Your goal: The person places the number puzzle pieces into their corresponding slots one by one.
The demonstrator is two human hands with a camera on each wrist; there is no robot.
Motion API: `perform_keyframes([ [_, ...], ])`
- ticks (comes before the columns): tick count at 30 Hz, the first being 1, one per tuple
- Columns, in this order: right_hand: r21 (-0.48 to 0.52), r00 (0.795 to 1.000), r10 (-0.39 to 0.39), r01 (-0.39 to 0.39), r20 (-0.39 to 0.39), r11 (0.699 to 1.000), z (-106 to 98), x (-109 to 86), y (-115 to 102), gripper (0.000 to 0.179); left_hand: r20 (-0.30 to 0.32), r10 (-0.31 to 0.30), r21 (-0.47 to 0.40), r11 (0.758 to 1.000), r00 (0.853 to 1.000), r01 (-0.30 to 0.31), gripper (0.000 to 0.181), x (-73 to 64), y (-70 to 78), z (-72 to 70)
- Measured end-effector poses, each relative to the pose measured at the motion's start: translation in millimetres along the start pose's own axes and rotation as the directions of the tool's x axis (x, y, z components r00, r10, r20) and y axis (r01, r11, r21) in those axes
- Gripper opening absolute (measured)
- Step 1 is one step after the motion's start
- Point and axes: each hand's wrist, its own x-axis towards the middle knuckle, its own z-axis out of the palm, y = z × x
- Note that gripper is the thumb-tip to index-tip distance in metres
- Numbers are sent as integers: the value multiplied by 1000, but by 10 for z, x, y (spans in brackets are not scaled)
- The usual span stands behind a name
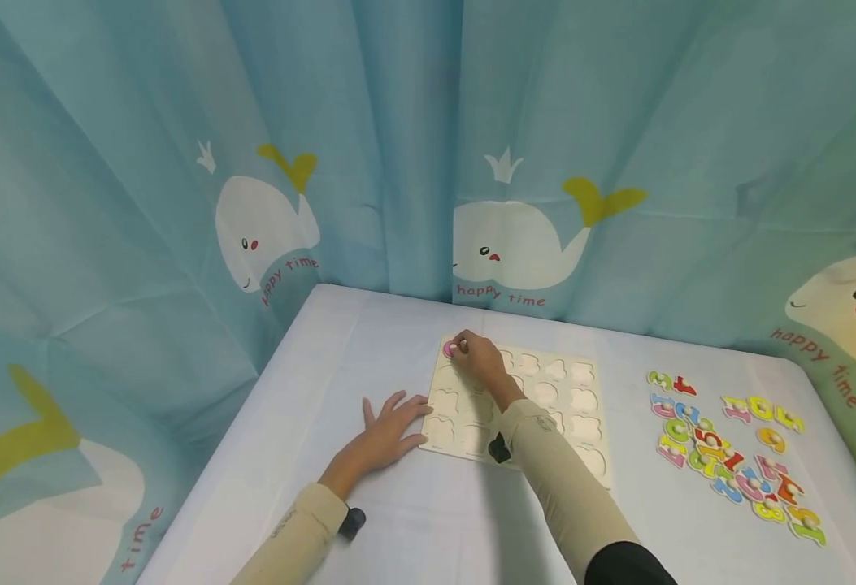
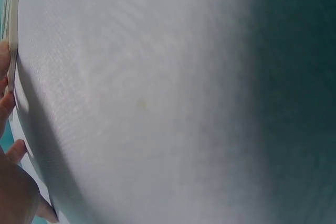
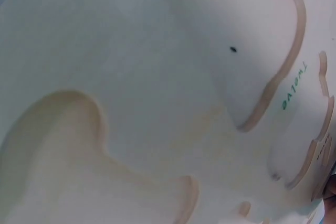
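Note:
A pale wooden puzzle board [image 1: 498, 352] with number-shaped recesses lies on the white table. At its far left corner my right hand [image 1: 480, 361] pinches a pink puzzle piece [image 1: 448, 349], and the fingers cover part of it. My left hand [image 1: 391, 431] rests on the table with fingers spread, its fingertips at the board's left edge. In the left wrist view the left hand [image 2: 16, 187] shows beside the board's side [image 2: 14, 19]. The right wrist view looks closely over the board [image 3: 157, 77], where a recess carries the green word "twelve".
Many coloured number pieces with knobs, among them a red five [image 1: 709, 439] and an orange piece [image 1: 771, 439], lie scattered on the right side of the table [image 1: 545, 528]. A blue curtain [image 1: 398, 146] with whale prints hangs behind and at the sides.

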Motion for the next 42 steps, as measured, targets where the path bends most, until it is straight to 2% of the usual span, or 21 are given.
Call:
perform_keyframes([
  [14, 10, 997, 60, -59, -40, 998, 16, 7, 20, 20, -20, 16, -1, 1000, 1000, -16, 42, 26, 2, -2],
  [26, -15, 997, 78, -78, -7, 997, -35, 35, -35, 20, -28, 17, 1, 1000, 999, -17, 42, 28, 37, -39],
  [34, -60, 993, 112, -110, 26, 992, -58, -7, -121, 21, -21, 12, 4, 1000, 1000, -12, 42, 12, 16, -14],
  [38, -1, 996, 85, -85, 21, 996, -44, -26, -90, 20, -17, 6, 6, 1000, 1000, -6, 42, -8, 13, -6],
  [42, 119, 997, 82, -83, 12, 989, -41, -42, -18, 21, -8, -3, 7, 1000, 1000, 3, 42, -20, 6, 6],
])
